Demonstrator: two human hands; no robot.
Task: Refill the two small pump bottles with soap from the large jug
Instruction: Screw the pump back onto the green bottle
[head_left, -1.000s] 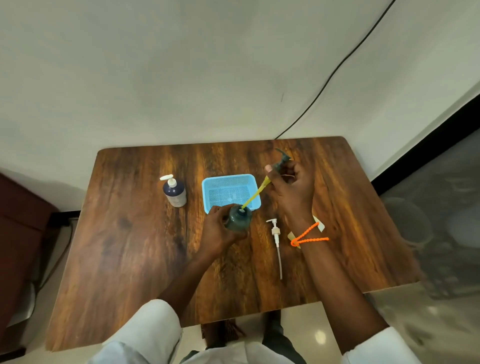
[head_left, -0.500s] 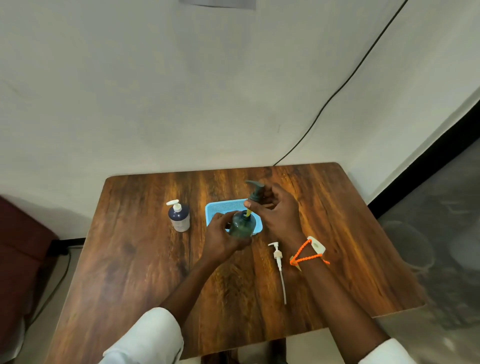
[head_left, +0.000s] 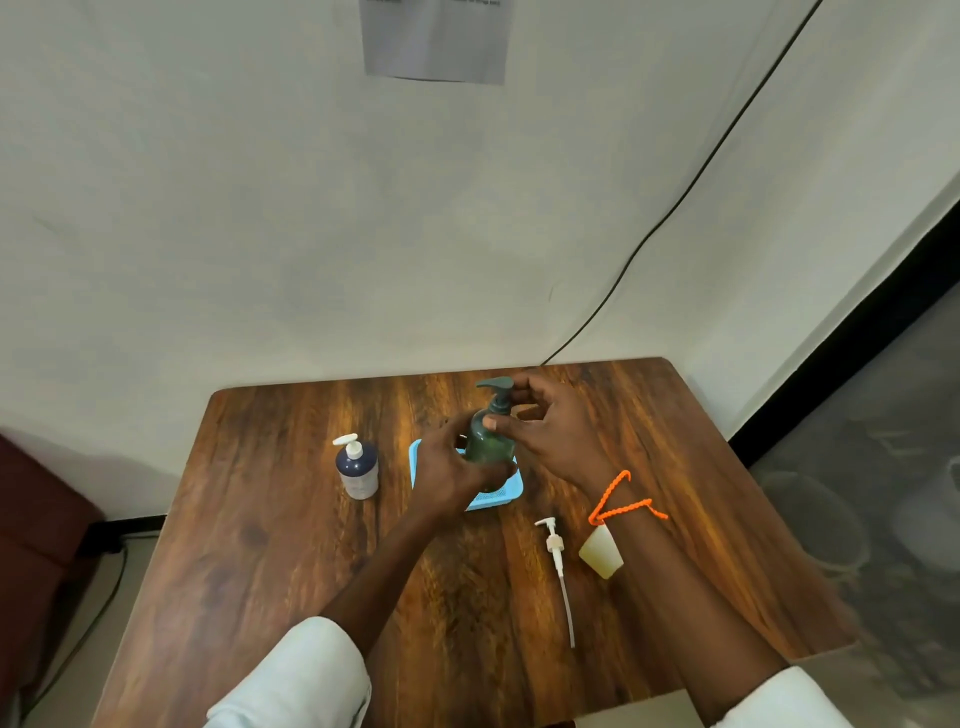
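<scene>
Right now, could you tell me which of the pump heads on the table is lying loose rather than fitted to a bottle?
The white pump lying flat near the right wrist; the green bottle's and navy bottle's pumps sit upright.

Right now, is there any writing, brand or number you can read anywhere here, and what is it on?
None can be read.
Grey paper sheet taped to the wall: dark print along its top edge, too blurred.
Dark blue pump bottle with white pump: pale label, too small.
Green pump bottle: no text visible.
</scene>
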